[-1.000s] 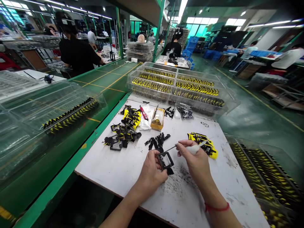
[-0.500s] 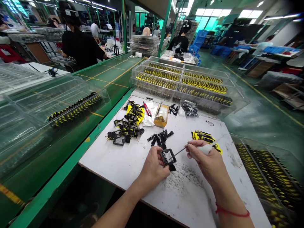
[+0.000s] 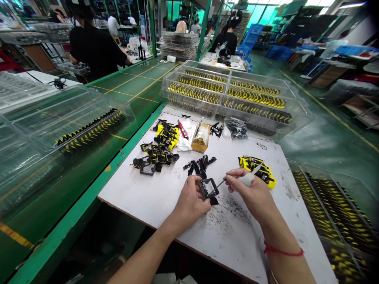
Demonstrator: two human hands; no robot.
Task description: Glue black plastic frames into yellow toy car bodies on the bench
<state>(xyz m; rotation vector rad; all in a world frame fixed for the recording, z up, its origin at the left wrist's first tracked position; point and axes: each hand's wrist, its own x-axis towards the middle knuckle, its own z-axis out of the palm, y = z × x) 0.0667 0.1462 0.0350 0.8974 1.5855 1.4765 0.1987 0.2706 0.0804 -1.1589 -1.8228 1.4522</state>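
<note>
A white table [image 3: 133, 199] bears dark specks [image 3: 232, 211]. On it lie black strips [image 3: 199, 164], a left pile [image 3: 162, 157] and right pile [image 3: 258, 171] of parts, a box [image 3: 199, 147] and a bag [image 3: 236, 128].

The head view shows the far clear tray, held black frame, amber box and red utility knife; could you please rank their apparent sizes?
Far clear tray
Black frame, amber box: look alike
Red utility knife

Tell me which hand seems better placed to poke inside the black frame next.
Probably the right hand: it holds a pale-handled tool with its thin shaft pointed at the black frame. The left hand is occupied holding the frame.
</note>
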